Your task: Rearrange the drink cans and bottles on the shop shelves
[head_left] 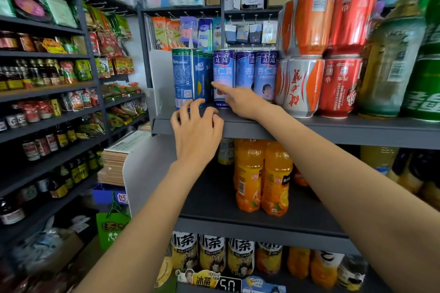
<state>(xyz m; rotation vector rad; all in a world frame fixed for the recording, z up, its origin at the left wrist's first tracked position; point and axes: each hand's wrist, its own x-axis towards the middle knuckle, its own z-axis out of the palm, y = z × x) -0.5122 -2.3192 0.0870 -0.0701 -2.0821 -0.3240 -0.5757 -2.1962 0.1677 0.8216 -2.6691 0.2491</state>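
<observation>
**Both hands up at the can shelf, nothing gripped**

Both bare arms reached up to the grey top shelf (309, 126), and what a crowded shelf it was. The left hand (196, 126) hung at the shelf's front lip, fingers spread and curled, its fingertips just in front of the foot of the tall blue cans (188, 76) at the left end; it held nothing. The right hand (240, 100) lay over the shelf edge with its forefinger stretched out, the tip against the lower face of the leftmost purple-topped can (223, 76), the other fingers folded under, no grasp on anything.

That can stood upright in a row with two more purple-topped cans (257, 74) just beside it. Further right, silver-and-orange cans (301, 85) and red cans (339, 85) stood side by side, each with a second tier stacked on top. Past them stood a yellowish tea bottle (390, 59) and a green bottle (423, 83), blurred at the frame's edge.

One shelf down, two orange juice bottles (262, 176) stood upright, close together, between the forearms. On the lowest shelf, a row of yellow iced-tea bottles (214, 254) lined the front.
</observation>
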